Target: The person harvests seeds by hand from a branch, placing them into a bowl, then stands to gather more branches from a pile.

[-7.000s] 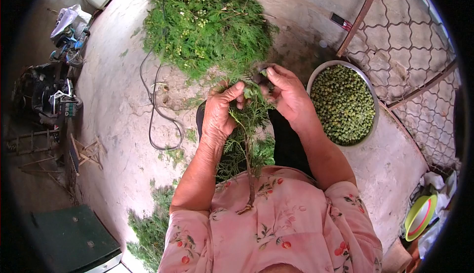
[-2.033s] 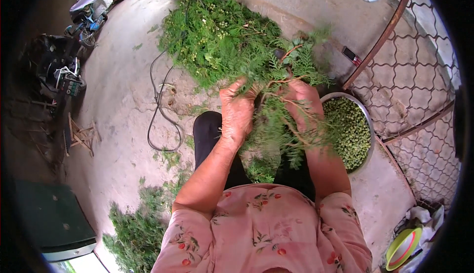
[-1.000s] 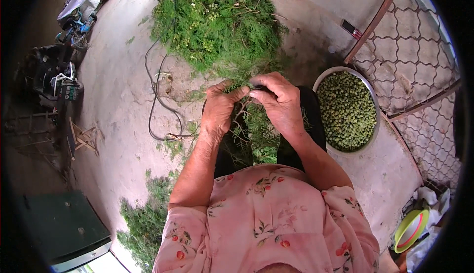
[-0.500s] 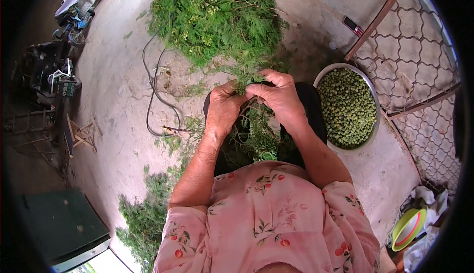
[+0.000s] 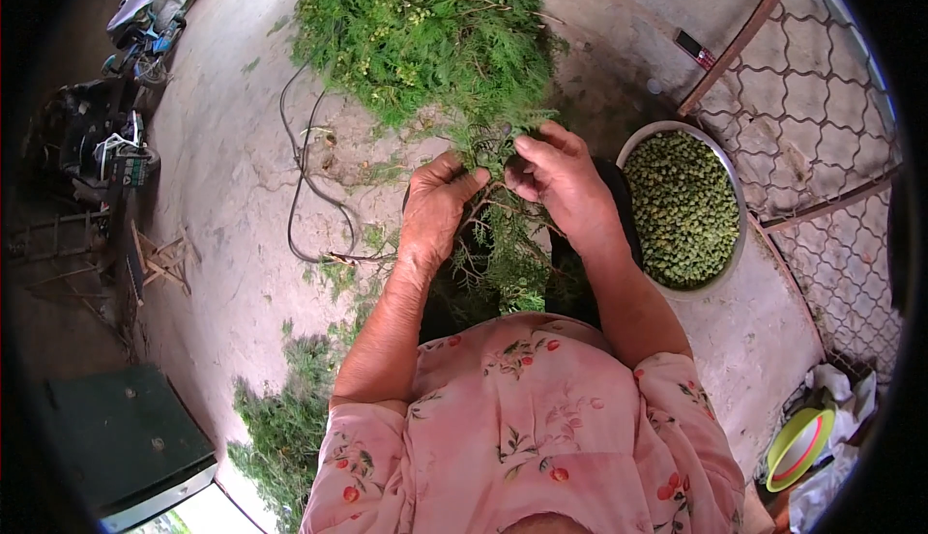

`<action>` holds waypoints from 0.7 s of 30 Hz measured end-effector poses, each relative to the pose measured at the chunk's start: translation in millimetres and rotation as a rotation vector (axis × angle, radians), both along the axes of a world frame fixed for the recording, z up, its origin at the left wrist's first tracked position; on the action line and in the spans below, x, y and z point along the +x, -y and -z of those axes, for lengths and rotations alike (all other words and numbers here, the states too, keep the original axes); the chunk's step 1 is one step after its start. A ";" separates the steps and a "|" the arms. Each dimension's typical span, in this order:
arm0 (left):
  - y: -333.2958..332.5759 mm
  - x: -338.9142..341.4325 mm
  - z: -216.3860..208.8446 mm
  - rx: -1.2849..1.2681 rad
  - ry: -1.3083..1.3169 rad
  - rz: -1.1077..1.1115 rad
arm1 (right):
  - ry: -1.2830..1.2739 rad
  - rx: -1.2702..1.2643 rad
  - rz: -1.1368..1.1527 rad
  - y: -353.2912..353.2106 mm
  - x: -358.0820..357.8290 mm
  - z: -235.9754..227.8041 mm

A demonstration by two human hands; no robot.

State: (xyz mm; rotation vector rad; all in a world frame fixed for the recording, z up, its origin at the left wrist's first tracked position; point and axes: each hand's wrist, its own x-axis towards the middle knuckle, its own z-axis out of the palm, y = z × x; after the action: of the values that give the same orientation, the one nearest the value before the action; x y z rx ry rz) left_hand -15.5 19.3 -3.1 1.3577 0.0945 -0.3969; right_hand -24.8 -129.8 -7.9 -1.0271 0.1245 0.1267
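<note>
Over my lap, my left hand point(image 5: 437, 203) is closed on a green, feathery conifer branch point(image 5: 493, 152), thumb and fingers pinching its stem. Part of the same foliage hangs down between my knees. My right hand point(image 5: 572, 186) is beside the branch's right side, fingers curled and fingertips a little off the other hand; whatever they hold is hidden. To the right of my knee, a round metal basin point(image 5: 742, 234) is filled with small green cones point(image 5: 680, 210).
A large heap of conifer cuttings point(image 5: 425, 36) lies ahead, with another pile point(image 5: 285, 428) at lower left. A black cable point(image 5: 302, 176) loops on the floor. At right are a wire-mesh gate point(image 5: 802, 99) and a phone point(image 5: 691, 48); a dark green box point(image 5: 130, 437) stands at left.
My right hand has drawn back to the right from my left hand, and its fingers have come apart from the left thumb. The left hand keeps its hold on the branch.
</note>
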 end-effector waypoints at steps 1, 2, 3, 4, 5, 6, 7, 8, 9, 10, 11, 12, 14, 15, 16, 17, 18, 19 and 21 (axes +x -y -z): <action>0.2 0.1 0.1 0.000 0.001 0.000 | 0.026 0.075 -0.011 1.6 -0.4 -0.9; 0.4 0.3 1.2 0.020 0.038 0.012 | 0.052 0.151 -0.021 3.8 -1.0 -1.8; -0.6 0.1 2.7 0.042 0.074 0.022 | 0.076 0.228 -0.034 5.0 -1.5 -0.8; 0.2 -0.9 1.6 0.043 0.073 0.020 | 0.097 0.257 -0.070 7.3 -0.7 5.3; 2.4 -2.4 -0.9 0.027 0.087 -0.010 | 0.096 0.258 -0.071 6.5 -1.2 6.2; 4.0 -3.1 -2.8 0.009 0.103 -0.039 | 0.104 0.328 -0.012 5.9 -1.9 5.0; 2.4 -2.5 -0.3 0.008 0.103 -0.040 | 0.111 0.398 0.046 5.6 -2.3 4.2; -0.9 -1.2 5.1 0.043 0.147 -0.021 | 0.123 0.412 0.035 9.3 -2.0 8.0; -3.0 0.2 9.3 0.078 0.193 -0.002 | 0.124 0.412 0.035 8.1 -2.7 4.8; -3.8 1.0 11.8 0.078 0.194 -0.002 | 0.073 0.383 0.021 5.0 -4.1 -0.8; -4.5 1.8 13.7 0.130 0.217 0.003 | 0.022 0.355 0.006 1.7 -4.5 -4.3; -3.5 2.5 14.6 0.180 0.239 0.012 | 0.078 0.337 -0.006 -2.1 -1.7 2.0; -0.7 0.8 12.3 0.243 0.286 0.018 | 0.159 0.171 -0.018 1.1 -2.9 4.0; -0.7 -0.1 11.0 0.313 0.332 0.016 | 0.237 0.010 -0.037 0.5 -3.1 3.2; 0.4 -0.9 7.4 0.314 0.332 0.016 | 0.238 -0.115 -0.022 -1.1 -4.1 -1.1; 2.1 -1.7 2.3 0.325 0.317 0.007 | 0.239 -0.114 -0.022 -1.0 -3.9 -2.5; 2.4 -2.9 -1.7 0.335 0.303 -0.002 | 0.242 -0.120 0.005 -1.1 -4.4 -5.0; 1.0 -2.3 0.8 0.336 0.305 -0.004 | 0.245 -0.126 0.031 -0.9 -4.9 -6.4; -2.5 0.3 9.2 0.318 0.367 0.005 | 0.101 0.339 0.111 9.4 -3.4 -8.2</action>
State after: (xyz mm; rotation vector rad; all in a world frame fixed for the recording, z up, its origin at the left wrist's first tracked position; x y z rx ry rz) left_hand -15.2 21.8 -12.3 1.7241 -0.1563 -0.1329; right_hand -28.2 -139.2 0.3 -0.6852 0.0649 -0.0065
